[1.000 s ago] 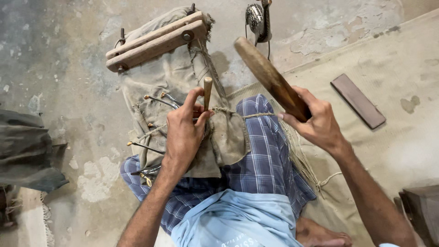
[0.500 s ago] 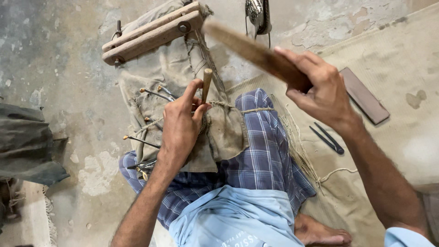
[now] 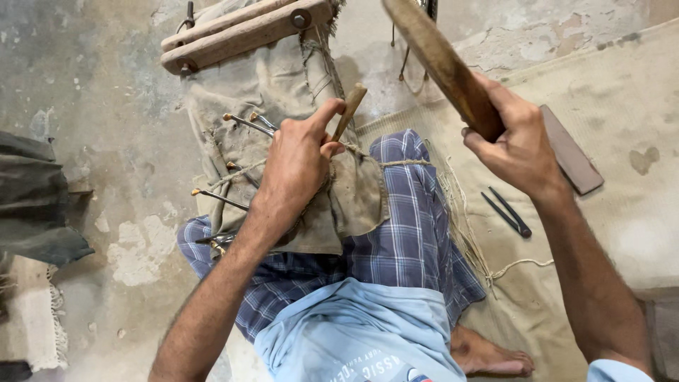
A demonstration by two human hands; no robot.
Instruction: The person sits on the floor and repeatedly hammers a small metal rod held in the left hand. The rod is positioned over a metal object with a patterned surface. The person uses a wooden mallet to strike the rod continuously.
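My left hand [image 3: 300, 159] pinches a short wooden peg [image 3: 351, 106] upright against a stiff tan cloth piece [image 3: 283, 85] lying over my lap. My right hand [image 3: 513, 138] grips a long wooden mallet [image 3: 438, 60], raised high above and to the right of the peg. Several metal pins [image 3: 240, 122] stick out of the cloth's left side. A wooden clamp of two bars [image 3: 240, 32] holds the cloth's far end. Twine [image 3: 403, 163] runs from the cloth across my checked trouser leg.
A dark flat bar [image 3: 573, 159] and black pincers [image 3: 506, 212] lie on the beige mat [image 3: 622, 99] to the right. Loose fibre strands [image 3: 467, 226] trail beside my leg. Grey fabric [image 3: 35, 198] sits at the left on the concrete floor. My bare foot [image 3: 488, 354] rests below.
My right hand has swung the mallet upward and further from me. The left hand keeps its hold on the peg, and the view has shifted closer.
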